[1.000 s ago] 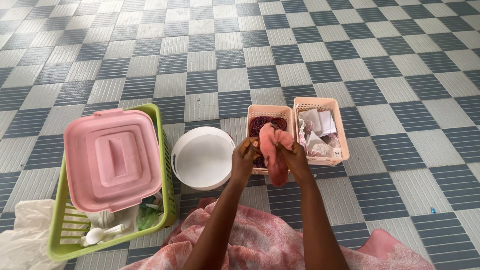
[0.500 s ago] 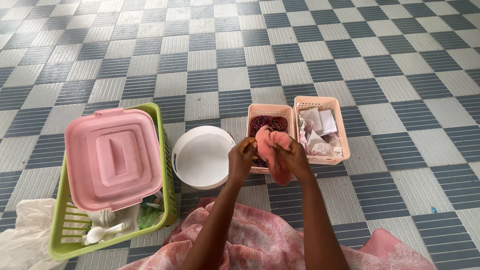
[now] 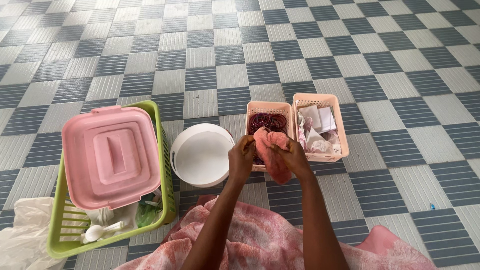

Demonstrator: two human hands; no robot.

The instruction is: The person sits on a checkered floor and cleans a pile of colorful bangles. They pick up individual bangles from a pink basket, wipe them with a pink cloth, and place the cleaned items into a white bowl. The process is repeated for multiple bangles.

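Observation:
Both my hands are closed around a pink cloth [image 3: 270, 148], held just above the near end of a small peach basket [image 3: 260, 107] that holds dark red bangles [image 3: 268, 120]. My left hand [image 3: 242, 159] grips the cloth's left side, and something small may be pinched inside it, though I cannot make it out. My right hand [image 3: 294, 157] clutches the right side, with the cloth's tail hanging below.
A second peach basket [image 3: 340, 127] with papers sits to the right. A white round bowl [image 3: 201, 156] lies left of my hands. Further left, a green crate [image 3: 165, 165] carries a pink lid [image 3: 111, 155], a white spoon [image 3: 95, 232] and a plastic bag [image 3: 22, 235]. Pink patterned fabric [image 3: 260, 240] covers my lap.
The cloth has bunched up tighter between my hands and its hanging tail is shorter. More of the bangles in the basket now show behind it.

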